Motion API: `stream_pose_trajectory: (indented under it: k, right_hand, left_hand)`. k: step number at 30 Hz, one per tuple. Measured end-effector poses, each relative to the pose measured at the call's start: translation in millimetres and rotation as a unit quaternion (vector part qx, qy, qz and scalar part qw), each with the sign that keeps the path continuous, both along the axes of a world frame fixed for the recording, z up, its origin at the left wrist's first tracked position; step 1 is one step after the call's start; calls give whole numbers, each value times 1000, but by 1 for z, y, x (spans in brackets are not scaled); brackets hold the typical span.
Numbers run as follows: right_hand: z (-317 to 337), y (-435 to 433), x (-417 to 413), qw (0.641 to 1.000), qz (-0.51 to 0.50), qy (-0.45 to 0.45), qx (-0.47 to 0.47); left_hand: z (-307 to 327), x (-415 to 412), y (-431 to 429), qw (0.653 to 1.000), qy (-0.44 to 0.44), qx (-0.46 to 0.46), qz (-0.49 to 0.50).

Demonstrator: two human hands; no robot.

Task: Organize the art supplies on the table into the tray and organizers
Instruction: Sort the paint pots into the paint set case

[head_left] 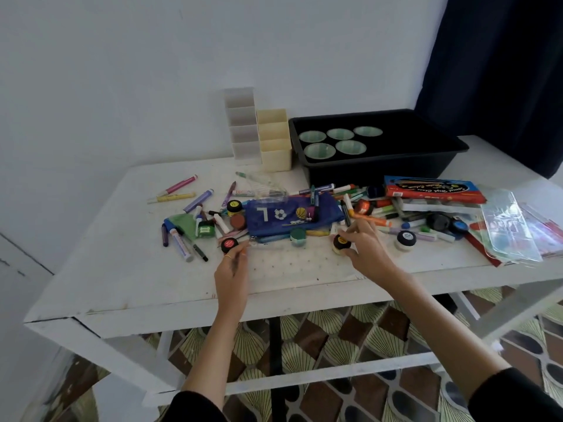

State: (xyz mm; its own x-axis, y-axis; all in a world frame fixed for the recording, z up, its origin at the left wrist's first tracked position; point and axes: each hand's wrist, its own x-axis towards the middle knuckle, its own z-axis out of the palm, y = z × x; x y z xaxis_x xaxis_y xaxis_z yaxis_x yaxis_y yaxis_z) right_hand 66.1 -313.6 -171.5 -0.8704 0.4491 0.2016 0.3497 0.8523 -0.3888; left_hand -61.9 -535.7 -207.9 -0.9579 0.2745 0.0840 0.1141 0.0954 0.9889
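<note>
- Supplies [350, 205] lie scattered across the middle of the white table [152, 287]: markers, small paint jars, a blue pouch [289, 216].
- Black tray [377, 147] sits at the table's 1 o'clock, five green cups [340, 134] inside it.
- White organizer [242, 126] and cream organizer [274, 141] stand touching, just left of the tray, at 12 o'clock against the wall; compartments look bare.
- Left hand [233, 269] at 7 o'clock of the pouch, fingers [243, 248] narrow, pinched beside a red-lid jar [229, 245]; contact with the jar can't be told. A thin stick-like thing seems to lie in this hand, too blurred to name.
- Right hand [365, 248] at 5 o'clock of the pouch, fingers curled around an orange-label jar [340, 243], which rests on the table.
- Black-lid jar [405, 239] stands just right of the right hand, apart from it.
- Red-and-blue box [432, 190] lies at 3 o'clock, in front of the tray; clear plastic packs [511, 229] at the table's right edge.
- Green jar [205, 228] and loose markers [182, 242] at 9 o'clock of the pouch.
</note>
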Motion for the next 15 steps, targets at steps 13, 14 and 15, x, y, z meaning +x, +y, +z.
stream_pose_trajectory:
  k: [13, 14, 15]
  right_hand:
    - [44, -30, -45, 996, -52, -60, 27]
    - [45, -32, -52, 997, -51, -52, 16]
    - [45, -35, -59, 997, -52, -49, 8]
  left_hand:
    - [-4, -1, 1, 1000, 22, 6, 17]
    - [-4, -2, 1, 1000, 21, 8, 16]
    - [-5, -3, 1, 1000, 20, 11, 13]
